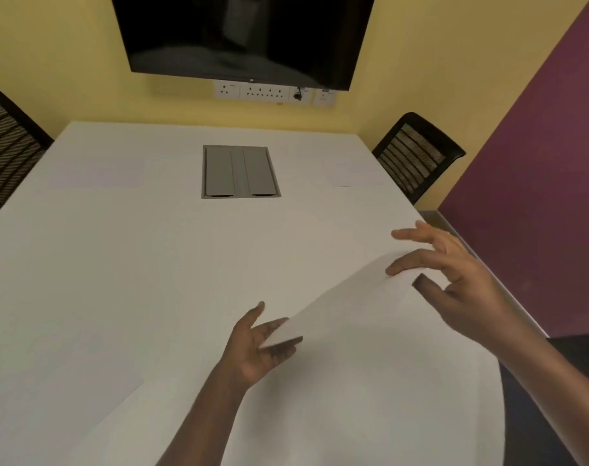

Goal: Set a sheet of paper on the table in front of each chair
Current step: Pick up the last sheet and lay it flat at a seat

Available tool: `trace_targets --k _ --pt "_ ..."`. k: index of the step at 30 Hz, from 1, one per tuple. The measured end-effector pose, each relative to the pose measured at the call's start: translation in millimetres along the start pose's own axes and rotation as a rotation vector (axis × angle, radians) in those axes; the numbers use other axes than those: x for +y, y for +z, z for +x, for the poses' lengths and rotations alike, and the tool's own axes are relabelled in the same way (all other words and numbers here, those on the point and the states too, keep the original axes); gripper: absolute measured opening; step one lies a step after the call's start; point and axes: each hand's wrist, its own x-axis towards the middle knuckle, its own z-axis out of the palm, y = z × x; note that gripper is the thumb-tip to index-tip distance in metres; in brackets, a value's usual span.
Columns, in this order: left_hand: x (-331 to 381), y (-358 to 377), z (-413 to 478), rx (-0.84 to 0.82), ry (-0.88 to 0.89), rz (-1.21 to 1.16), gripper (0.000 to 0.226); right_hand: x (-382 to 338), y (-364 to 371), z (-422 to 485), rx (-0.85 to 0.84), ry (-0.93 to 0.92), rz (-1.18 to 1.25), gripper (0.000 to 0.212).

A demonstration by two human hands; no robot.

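A white sheet of paper (370,364) hangs curved above the near right part of the white table (151,264). My left hand (262,344) pinches its left corner. My right hand (454,277) grips its far right edge between thumb and fingers. Faint white sheets lie flat on the table: one (94,176) by the left chair (7,146), one (350,173) by the right chair (417,153), and one (94,395) at the near left.
A grey cable hatch (240,171) is set into the table's middle. A dark wall screen (242,35) and a row of sockets (272,94) are on the yellow wall behind. A purple wall (538,196) runs along the right.
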Motion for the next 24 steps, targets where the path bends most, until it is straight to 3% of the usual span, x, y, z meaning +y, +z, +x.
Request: trace_targets --k 5,10,12,15,19,21,24 --pt "-18.0 29.5 6.1 -0.09 0.033 0.242 0.038 5.3 -46.1 -31.5 0.003 0.072 0.112 0.06" --pt "-38.4 75.2 15.7 -0.044 0.176 0.318 0.008 35.8 -72.9 -62.2 0.034 0.086 0.128 0.042" --pt "-45.2 93.7 17.5 -0.033 0.234 0.382 0.016 50.9 -76.8 -78.4 0.179 0.213 0.286 0.042" --pt "-54.2 117.2 19.7 0.007 0.316 0.463 0.007 71.0 -77.4 -105.9 0.422 0.606 0.737 0.043" --pt "-71.2 137.9 33.1 0.116 0.399 0.613 0.004 110.9 -72.6 -146.4 0.249 0.828 0.948 0.075" --pt "-80.9 144.2 44.1 0.158 0.414 0.691 0.003 125.7 -64.6 -160.5 0.201 0.872 0.838 0.065" --pt "-95.1 149.9 64.3 0.214 0.424 0.803 0.001 154.4 -46.7 -178.8 0.305 0.93 0.62 0.018"
